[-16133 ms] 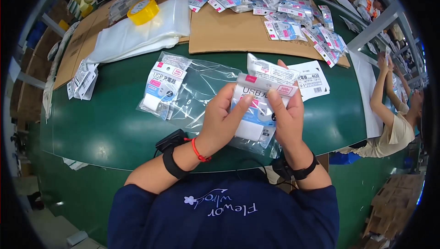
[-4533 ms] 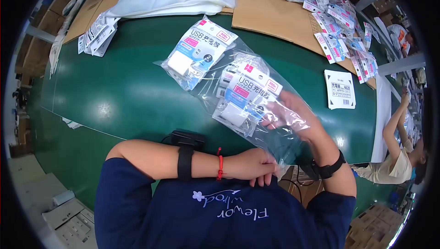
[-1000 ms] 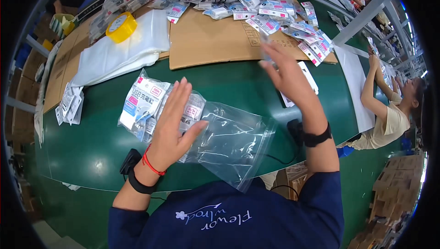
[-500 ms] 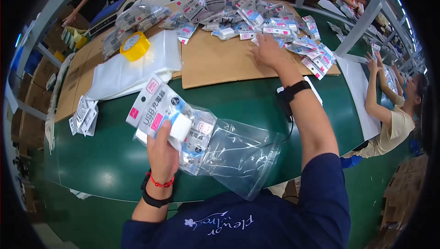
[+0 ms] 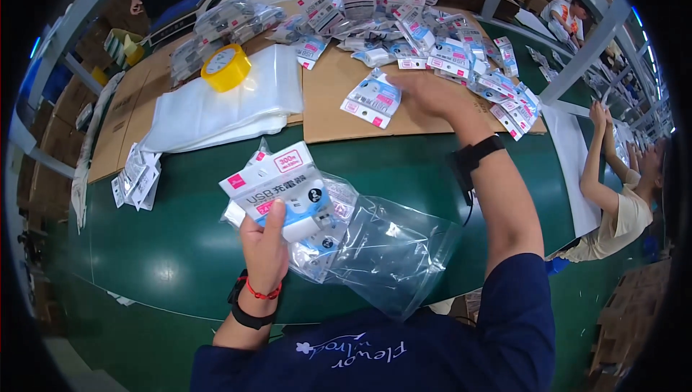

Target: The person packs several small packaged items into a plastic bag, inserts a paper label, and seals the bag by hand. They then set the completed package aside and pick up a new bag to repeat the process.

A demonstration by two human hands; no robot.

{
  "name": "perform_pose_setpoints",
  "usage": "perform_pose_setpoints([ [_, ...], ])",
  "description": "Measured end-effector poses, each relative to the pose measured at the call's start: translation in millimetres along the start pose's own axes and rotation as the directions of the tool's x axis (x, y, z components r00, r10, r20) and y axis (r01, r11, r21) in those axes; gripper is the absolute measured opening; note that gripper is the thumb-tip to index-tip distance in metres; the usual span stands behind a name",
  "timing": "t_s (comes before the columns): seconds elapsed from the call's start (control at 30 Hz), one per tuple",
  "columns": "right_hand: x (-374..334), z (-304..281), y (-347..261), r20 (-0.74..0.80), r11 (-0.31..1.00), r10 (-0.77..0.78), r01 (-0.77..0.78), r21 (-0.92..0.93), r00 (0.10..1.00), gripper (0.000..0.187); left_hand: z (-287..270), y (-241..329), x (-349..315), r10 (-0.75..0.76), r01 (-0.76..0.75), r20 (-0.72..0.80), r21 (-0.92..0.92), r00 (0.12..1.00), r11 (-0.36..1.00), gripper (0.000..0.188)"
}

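My left hand [image 5: 265,246] is closed round several charger packs, its thumb pressed on the front one. That white and blue charger pack [image 5: 292,194] has a header card with a pink mark and a white block inside. Beneath and to the right, a large clear plastic bag [image 5: 396,248] spreads over the green table toward my body; more packs lie at its left end. My right hand [image 5: 431,95] grips another charger pack [image 5: 373,100] by its right end, over the cardboard; its fingertips are partly hidden. Just beyond is a heap of similar packs [image 5: 404,28].
A cardboard sheet [image 5: 339,129] lies under the heap. A yellow tape roll [image 5: 226,67] rests on stacked clear bags [image 5: 216,114] at left, near loose header cards [image 5: 137,179]. A dark device with a cable [image 5: 461,175] sits under my right forearm. A co-worker [image 5: 620,190] is at right.
My right hand has taken a charger pack out from the heap and drawn it nearer over the cardboard. The packs in my left hand have turned slightly, and the view has shifted a little.
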State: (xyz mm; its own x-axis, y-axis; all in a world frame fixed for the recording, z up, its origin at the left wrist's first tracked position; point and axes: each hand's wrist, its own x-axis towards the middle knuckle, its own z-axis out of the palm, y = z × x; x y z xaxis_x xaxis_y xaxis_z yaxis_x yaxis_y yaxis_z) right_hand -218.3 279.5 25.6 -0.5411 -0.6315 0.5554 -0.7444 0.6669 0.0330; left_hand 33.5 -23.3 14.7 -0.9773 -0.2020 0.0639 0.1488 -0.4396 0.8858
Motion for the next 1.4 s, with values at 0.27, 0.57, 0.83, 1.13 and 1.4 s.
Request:
perform_pose_setpoints([
  [0.27,20.5,-23.9,-46.4,0.416,0.963,0.234,-0.268,0.025,0.879,0.039,-5.9,-0.3,-4.8,0.06,-0.061,0.015,0.075,0.998,0.995,0.029],
  [0.57,3.9,-9.3,-30.6,0.427,0.988,0.143,-0.156,-0.005,0.893,0.046,-2.2,7.0,-6.3,0.182,-0.212,0.132,0.272,0.975,0.939,0.03],
  [0.83,-19.9,-78.7,-102.2,0.328,0.569,0.462,-0.559,0.603,0.824,0.047,19.1,33.8,0.6,0.302,-0.411,0.323,0.353,0.897,0.841,0.049],
  [1.13,-65.9,-109.2,-185.1,0.488,-0.548,0.505,-0.173,0.819,0.712,0.056,67.7,16.7,11.0,0.179,-0.419,0.487,0.445,0.855,0.792,0.048],
  [1.4,-97.8,-100.5,-220.9,0.135,0.005,0.684,-0.189,0.982,0.717,0.059,84.4,-5.7,-15.4,-0.169,-0.104,0.482,0.489,0.859,0.866,0.037],
])
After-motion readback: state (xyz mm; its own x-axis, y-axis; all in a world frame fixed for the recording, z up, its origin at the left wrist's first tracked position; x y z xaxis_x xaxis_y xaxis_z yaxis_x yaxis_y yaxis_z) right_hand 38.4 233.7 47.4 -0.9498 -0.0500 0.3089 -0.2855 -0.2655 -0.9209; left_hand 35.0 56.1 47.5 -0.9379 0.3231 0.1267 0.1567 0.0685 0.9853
